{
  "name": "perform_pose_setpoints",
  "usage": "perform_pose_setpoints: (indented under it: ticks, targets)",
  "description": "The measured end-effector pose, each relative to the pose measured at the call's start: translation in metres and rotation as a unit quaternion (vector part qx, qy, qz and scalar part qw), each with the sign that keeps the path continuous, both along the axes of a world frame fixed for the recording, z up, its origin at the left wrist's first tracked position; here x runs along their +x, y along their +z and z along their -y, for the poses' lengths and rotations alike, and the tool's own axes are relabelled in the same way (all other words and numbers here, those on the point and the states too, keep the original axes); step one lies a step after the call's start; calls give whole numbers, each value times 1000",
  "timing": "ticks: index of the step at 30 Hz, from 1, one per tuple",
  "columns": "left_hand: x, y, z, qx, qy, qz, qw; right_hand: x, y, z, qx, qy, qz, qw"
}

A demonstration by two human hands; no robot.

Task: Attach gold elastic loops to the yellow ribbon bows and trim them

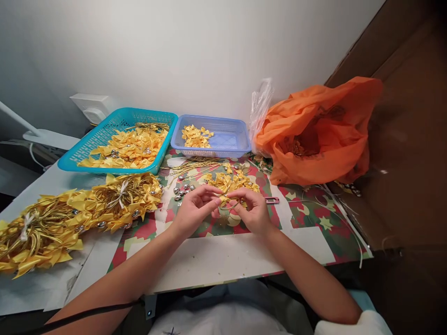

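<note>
Pale wall rises beyond both hands, and brown cardboard stands to the right of the right hand. Under them, a red-and-green patterned sheet with white patches covers part of the table. One thin gold cord loop sits between the hands, its long axis running roughly from the left hand to the right, its lower curve facing the body; the fingers hide its ends. Each hand has thumb and fingers pinched together on the cord. Just beyond the fingertips lies one pile of yellow bows, too jumbled to count. Two baskets, one teal and one lavender, stand farther off; two tied bundles lie left of the left hand; one orange bag and one pink object are right of the right hand.
</note>
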State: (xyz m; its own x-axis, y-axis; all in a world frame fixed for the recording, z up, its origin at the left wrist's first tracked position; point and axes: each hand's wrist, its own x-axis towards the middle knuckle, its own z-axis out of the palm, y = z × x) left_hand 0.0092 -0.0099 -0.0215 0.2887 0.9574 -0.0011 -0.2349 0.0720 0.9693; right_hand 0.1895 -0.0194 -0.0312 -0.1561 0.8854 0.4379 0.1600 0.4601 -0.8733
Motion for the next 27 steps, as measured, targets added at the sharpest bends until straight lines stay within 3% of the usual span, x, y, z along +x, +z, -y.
perform_pose_setpoints:
  ticks: [4,9,12,14,17,20,23,27]
  targets:
    - [0,1,2,8,-15,0,1000,1,2,1,-31,18,-22,999]
    - [0,-2,5,40,-19,-36,998,-3,0,0,-137,-6,-72,988]
    - [1,-5,5,38,-28,-45,998,-4,-2,-2,-153,-12,-67,986]
    - [1,-6,5,33,-28,-40,998,-4,0,-2,-109,-53,-42,992]
    - [2,-7,5,43,17,-44,998,-1,7,2,60,-152,24,986]
    - [3,-5,7,73,72,-73,992,0,14,7,206,-159,101,960]
    - [4,-3,10,111,75,-94,986,-1,16,9,211,-133,143,958]
    - [6,0,11,108,48,-103,988,-2,12,5,113,-91,95,985]
